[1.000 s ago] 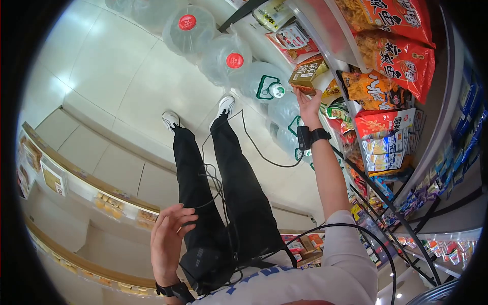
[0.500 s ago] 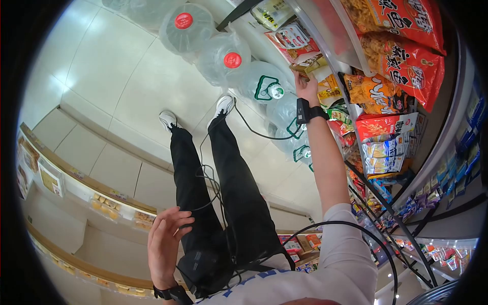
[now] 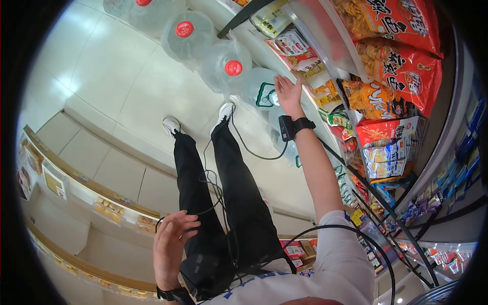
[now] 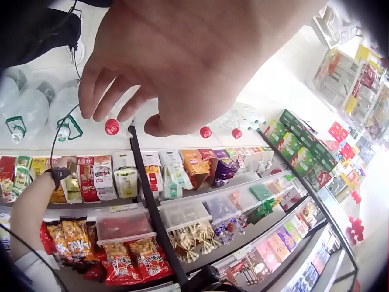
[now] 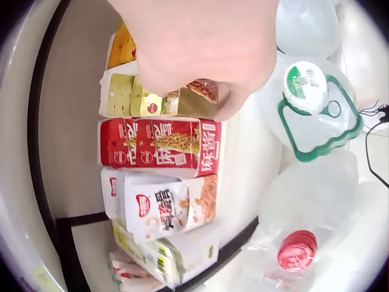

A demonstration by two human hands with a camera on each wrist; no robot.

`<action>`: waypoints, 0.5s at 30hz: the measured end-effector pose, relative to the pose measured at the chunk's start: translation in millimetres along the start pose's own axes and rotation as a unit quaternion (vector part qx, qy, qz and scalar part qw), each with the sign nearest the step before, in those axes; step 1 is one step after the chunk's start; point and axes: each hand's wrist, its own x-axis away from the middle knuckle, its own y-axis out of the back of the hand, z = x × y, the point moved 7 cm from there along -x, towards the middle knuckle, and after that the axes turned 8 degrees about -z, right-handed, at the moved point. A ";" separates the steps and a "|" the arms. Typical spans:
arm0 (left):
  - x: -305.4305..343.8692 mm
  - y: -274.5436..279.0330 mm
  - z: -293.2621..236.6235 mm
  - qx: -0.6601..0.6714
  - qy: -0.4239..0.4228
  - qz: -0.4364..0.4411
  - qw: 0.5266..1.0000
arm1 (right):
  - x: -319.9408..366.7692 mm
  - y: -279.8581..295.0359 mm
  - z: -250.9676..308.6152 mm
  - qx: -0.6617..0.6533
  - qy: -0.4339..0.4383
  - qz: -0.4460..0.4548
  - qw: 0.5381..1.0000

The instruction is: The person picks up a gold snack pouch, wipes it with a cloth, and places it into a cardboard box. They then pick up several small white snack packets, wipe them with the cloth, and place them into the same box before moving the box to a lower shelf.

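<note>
My right hand point(image 3: 290, 96) holds nothing in the head view, its fingers spread in front of the shelf's edge and over a green-handled water bottle point(image 3: 265, 94). In the right wrist view it overlaps an open snack carton point(image 5: 120, 94) with a yellow inside and small packs in it, the thumb at the carton's front and the other fingers mostly hidden. Beside that carton stands a red snack box point(image 5: 155, 145). My left hand point(image 3: 170, 244) hangs in the air over the legs, fingers loosely bent and apart, with nothing in it.
Large water bottles with red caps point(image 3: 234, 67) line the floor along the shelf. Red snack bags point(image 3: 399, 71) and an orange bag point(image 3: 371, 96) fill the tier above. Another shelf point(image 3: 91, 188) curves along the left. A black cable point(image 3: 264, 157) runs from the right wrist.
The right hand held a brown and gold carton at the shelf's edge, then pushed it back among the other packs. Now it has let go and drawn away leftward. The left hand barely moved.
</note>
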 end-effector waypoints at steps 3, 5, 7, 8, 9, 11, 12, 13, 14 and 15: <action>0.0 1.2 -1.5 -0.002 -0.003 -0.006 1.000 | 11.7 -63.3 -3.3 -0.010 -0.004 0.057 0.998; -0.9 3.2 -0.9 -0.003 -0.006 -0.007 1.000 | -16.2 -80.7 -3.6 0.023 -0.031 0.057 0.998; -2.3 3.5 1.9 0.001 0.004 -0.011 1.000 | -41.6 -92.7 -2.0 0.044 -0.045 0.055 0.996; -4.5 3.5 3.1 0.005 0.007 -0.012 1.000 | -52.5 -95.3 -2.8 0.047 -0.045 0.054 0.996; -6.0 2.9 4.7 0.012 0.009 -0.008 1.000 | -57.6 -99.0 -5.3 0.050 -0.047 0.054 0.996; -6.1 4.1 8.3 0.026 0.014 -0.002 1.000 | -65.4 -98.9 -8.2 0.063 -0.036 0.038 0.997; -6.8 4.8 9.6 0.025 0.018 -0.003 1.000 | -67.2 -101.9 -9.7 0.068 -0.030 0.032 0.997; -6.5 5.8 10.9 0.025 0.024 -0.004 0.999 | -68.0 -102.6 -12.2 0.065 -0.039 0.021 0.997; -6.8 7.5 12.3 0.024 0.030 -0.005 0.999 | -68.2 -103.1 -13.0 0.063 -0.048 0.010 0.997; -7.7 10.2 13.6 0.027 0.029 -0.012 0.999 | -72.5 -101.4 -13.5 0.063 -0.057 -0.002 0.996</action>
